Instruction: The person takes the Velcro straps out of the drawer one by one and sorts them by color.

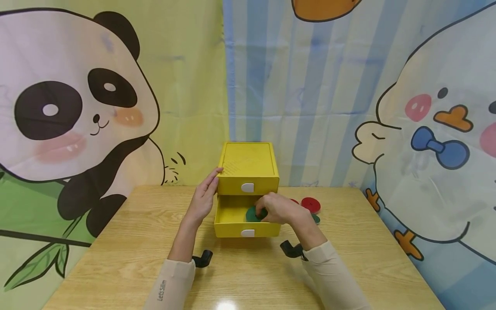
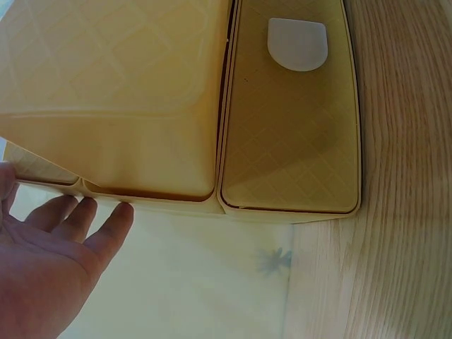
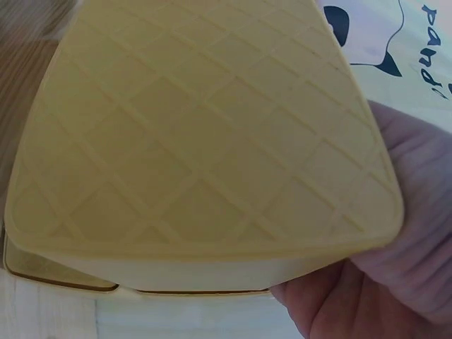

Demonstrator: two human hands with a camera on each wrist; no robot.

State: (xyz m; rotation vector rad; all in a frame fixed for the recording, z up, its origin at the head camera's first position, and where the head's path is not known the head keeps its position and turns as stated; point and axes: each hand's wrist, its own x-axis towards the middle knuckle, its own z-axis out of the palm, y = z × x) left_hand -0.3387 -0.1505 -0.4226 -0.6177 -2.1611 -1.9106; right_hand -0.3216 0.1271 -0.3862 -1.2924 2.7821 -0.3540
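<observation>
A yellow drawer cabinet stands on the table, its middle drawer pulled out toward me. My left hand rests its extended fingers along the cabinet's left side; in the left wrist view the fingertips touch the side edge. Over the drawer's right part, my right hand reaches in with curled fingers and pinches a green disc. From the right wrist view, the drawer's underside hides the fingers and the disc; only part of the right hand shows.
Right of the cabinet lie a red disc, part of another red disc and a green disc, partly behind the right hand and wrist. Below the open drawer is a closed one with a white tab. A printed curtain hangs behind.
</observation>
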